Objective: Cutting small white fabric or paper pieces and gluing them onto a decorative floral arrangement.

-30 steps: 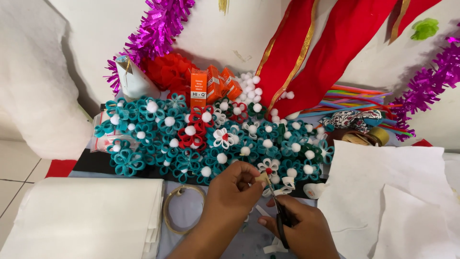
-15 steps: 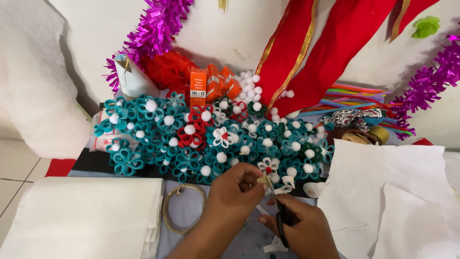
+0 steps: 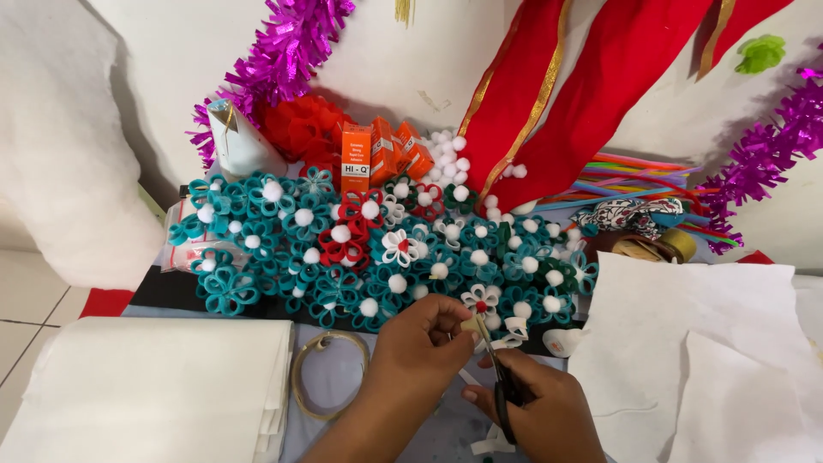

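- White wall bg w/ magenta tinsel (image 3: 287, 51) and red ribbon (image 3: 591, 94) hung above a crowded craft table
- Big pile of finished teal flowers (image 3: 343, 257) w/ white pom centres fills the middle; a few red and white ones mixed in, so most of the batch looks done
- Left hand (image 3: 420, 351) pinches a small white ribbon piece (image 3: 471, 324) at front edge of pile
- Right hand (image 3: 536, 416) gripped round black scissors (image 3: 501, 386), blades up at that piece; trimming seems in progress
- Piece is small, pale, folded; detail unclear
- White felt sheets (image 3: 703, 343) and a tape roll (image 3: 330, 373) lie nearby
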